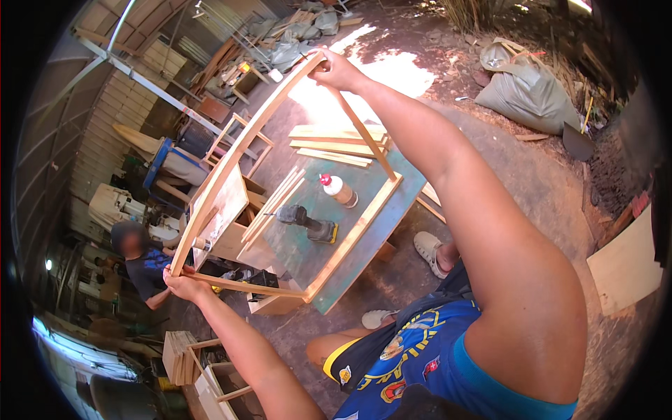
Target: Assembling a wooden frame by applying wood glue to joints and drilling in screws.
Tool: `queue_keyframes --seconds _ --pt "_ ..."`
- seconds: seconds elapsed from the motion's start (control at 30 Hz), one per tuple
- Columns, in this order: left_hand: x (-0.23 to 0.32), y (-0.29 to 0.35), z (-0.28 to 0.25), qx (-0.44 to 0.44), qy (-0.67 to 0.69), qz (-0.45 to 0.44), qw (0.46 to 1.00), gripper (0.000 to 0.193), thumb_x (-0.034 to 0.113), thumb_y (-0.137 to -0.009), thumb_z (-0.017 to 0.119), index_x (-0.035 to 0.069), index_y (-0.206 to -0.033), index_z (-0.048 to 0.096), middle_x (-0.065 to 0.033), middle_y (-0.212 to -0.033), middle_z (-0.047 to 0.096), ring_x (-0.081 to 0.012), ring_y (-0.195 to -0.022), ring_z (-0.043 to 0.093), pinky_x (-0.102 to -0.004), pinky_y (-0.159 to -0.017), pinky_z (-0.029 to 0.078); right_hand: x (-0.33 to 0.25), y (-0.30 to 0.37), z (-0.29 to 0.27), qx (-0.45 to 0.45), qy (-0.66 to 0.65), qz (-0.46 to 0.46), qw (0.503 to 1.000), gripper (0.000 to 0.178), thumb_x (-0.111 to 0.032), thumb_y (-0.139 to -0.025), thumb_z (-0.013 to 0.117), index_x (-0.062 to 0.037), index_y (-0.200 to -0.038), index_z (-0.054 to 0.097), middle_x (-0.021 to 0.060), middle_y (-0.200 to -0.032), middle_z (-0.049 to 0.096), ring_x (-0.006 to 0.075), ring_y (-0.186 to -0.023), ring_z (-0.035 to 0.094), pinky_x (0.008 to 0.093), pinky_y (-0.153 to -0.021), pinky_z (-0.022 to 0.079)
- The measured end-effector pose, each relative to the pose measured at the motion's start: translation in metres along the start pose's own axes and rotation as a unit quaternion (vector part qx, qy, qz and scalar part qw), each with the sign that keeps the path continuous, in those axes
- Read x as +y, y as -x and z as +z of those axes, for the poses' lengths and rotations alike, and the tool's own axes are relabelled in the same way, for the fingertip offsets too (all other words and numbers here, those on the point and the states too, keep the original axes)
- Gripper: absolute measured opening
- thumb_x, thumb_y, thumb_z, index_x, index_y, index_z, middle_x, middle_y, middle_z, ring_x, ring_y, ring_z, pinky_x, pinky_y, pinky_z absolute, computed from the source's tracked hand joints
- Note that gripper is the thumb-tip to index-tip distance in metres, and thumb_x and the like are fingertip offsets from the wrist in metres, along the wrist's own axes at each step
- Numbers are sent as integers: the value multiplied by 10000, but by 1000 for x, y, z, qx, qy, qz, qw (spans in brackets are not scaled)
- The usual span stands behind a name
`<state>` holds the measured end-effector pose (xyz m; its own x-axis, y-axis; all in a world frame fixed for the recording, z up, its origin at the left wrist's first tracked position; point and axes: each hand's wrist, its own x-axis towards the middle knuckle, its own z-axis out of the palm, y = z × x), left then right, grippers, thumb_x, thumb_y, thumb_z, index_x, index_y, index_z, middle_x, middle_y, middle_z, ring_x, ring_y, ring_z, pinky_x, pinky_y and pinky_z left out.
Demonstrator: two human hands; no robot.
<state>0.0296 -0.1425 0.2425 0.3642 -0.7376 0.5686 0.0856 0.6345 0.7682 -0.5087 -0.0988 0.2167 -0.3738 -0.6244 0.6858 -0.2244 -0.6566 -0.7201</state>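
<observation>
Both my hands hold a rectangular wooden frame [355,236] tilted up on the green-topped table [381,234], its near rail resting there. My left hand [183,285] closes around its lower-left corner. At the far upper corner, my right hand [337,72] grips it with the arm stretched out. Seen through the frame, a cordless drill [322,231] lies on the tabletop. Beside the drill is a bottle [341,192] with a red cap and brownish contents. Thin wooden strips [274,208] lie left of them, and more wooden strips [336,145] are stacked at the far end.
Another person [143,266] is at the left, close to the frame's corner. A second power tool [262,278] sits beyond the table's left edge. Small wooden frames [210,378] stand at lower left. A full sack [525,98] and a flat board [626,269] lie on the right.
</observation>
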Motion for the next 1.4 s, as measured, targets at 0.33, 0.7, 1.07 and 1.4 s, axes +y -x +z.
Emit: queue_keyframes --seconds 0.33,0.7,1.07,1.4 --pt "-2 -7 -5 -11 16 -3 1000 287 280 -953 334 86 -806 484 -38 -568 474 -133 -474 433 -239 -478 353 -12 4 0 -3 31 17 999 501 -58 -817 701 -10 -1229 420 93 -960 650 142 -851 645 286 -649 546" --pt "-1 -6 -5 -37 16 -7 999 307 284 -971 318 88 -785 464 -44 -564 469 -134 -470 431 -233 -472 356 -8 -7 -6 -36 39 29 998 544 -28 -777 732 -11 -1224 422 106 -1007 639 152 -921 639 288 -747 554" --pt "-2 -6 -5 -39 12 -3 999 308 284 -955 306 81 -774 449 -36 -575 460 -126 -494 428 -239 -480 339 -10 -18 -17 -75 235 18 969 673 -131 -696 829 -22 -1219 420 93 -965 661 143 -931 627 281 -808 508" --pt "-15 -16 -11 -52 21 1 998 285 289 -948 318 100 -792 463 -34 -578 466 -132 -479 433 -238 -478 353 -18 -11 -16 -54 343 14 938 638 -334 -715 807 -88 -1213 493 91 -931 683 199 -913 652 324 -783 507"
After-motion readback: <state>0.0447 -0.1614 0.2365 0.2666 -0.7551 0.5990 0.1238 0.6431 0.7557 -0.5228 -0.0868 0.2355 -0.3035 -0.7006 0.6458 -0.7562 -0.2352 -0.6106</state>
